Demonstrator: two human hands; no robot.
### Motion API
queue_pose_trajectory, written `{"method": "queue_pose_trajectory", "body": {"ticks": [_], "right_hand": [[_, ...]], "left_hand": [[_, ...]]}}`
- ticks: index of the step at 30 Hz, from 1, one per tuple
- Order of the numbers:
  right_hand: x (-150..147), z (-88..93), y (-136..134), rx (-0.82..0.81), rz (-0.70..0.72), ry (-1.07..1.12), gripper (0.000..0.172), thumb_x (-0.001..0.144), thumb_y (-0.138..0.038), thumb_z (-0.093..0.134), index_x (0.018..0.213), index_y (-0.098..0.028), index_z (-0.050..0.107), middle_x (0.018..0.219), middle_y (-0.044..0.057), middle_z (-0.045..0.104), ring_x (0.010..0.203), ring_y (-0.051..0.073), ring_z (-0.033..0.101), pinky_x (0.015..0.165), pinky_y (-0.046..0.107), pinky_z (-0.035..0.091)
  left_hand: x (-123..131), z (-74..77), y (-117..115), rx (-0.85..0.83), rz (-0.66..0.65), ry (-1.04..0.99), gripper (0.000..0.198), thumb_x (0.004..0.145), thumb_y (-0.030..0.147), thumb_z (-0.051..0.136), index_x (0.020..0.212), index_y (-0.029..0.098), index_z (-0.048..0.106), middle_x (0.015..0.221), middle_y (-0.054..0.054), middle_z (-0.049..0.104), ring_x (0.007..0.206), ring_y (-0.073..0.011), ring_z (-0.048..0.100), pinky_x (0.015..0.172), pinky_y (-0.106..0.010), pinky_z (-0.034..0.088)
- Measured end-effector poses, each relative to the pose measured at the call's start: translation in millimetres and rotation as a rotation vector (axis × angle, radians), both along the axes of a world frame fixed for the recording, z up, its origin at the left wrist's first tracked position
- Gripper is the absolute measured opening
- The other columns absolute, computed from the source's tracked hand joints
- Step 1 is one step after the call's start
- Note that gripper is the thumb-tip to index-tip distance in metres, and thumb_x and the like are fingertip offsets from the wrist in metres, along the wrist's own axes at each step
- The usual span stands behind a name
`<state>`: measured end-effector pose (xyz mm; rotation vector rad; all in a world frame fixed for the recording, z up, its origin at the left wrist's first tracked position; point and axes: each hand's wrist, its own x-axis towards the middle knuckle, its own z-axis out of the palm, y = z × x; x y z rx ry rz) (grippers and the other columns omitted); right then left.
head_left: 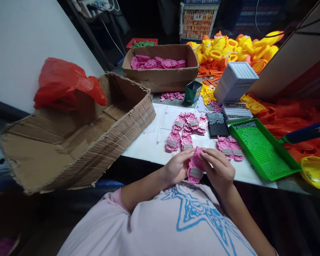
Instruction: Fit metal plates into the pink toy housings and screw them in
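Between my two hands is a pink plastic casing (195, 165) with a grey metal-looking plate in its lower part, held near the table's front edge. My left hand (178, 164) grips its left side, thumb and fingers near the top. On the other side my right hand (219, 166) pinches its upper right edge; whether a small part sits under those fingertips I cannot make out. Beyond my hands lie several similar pink casings (173, 140) with grey plates. Two more casings (230, 148) rest to the right, below a black grid tray (217, 124) of small parts.
An open cardboard box (128, 126) stands at left with a red plastic bag (66, 83) on it. Behind are a box (160, 80) of pink parts and a green cup (193, 93). A green tray (265, 149), stacked white trays (236, 81) and yellow parts (221, 46) lie right.
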<state>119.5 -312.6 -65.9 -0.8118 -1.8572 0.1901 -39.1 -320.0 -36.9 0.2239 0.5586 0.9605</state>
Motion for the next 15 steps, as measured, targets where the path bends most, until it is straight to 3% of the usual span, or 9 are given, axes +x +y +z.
{"method": "queue_pose_trajectory", "body": {"ticks": [7, 15], "right_hand": [[-1.4, -5.9, -9.6, 0.004, 0.03, -0.06, 0.054, 0.073, -0.001, 0.063, 0.12, -0.027, 0.06, 0.104, 0.009, 0.068, 0.099, 0.021, 0.064, 0.082, 0.04, 0.057], [-2.6, 11.2, -7.2, 0.044, 0.077, -0.226, 0.046, 0.072, -0.002, 0.064, 0.114, -0.021, 0.06, 0.096, 0.011, 0.068, 0.093, 0.021, 0.063, 0.076, 0.039, 0.057]], "left_hand": [[-2.1, -8.4, -10.9, -0.009, 0.008, 0.013, 0.016, 0.076, 0.017, 0.066, 0.091, 0.011, 0.063, 0.078, -0.003, 0.062, 0.067, -0.0098, 0.058, 0.063, -0.02, 0.045], [-3.5, -16.4, -9.3, 0.17, 0.012, 0.194, 0.033, 0.076, 0.041, 0.071, 0.086, 0.012, 0.059, 0.078, -0.002, 0.06, 0.07, -0.0097, 0.055, 0.067, -0.02, 0.041]]}}
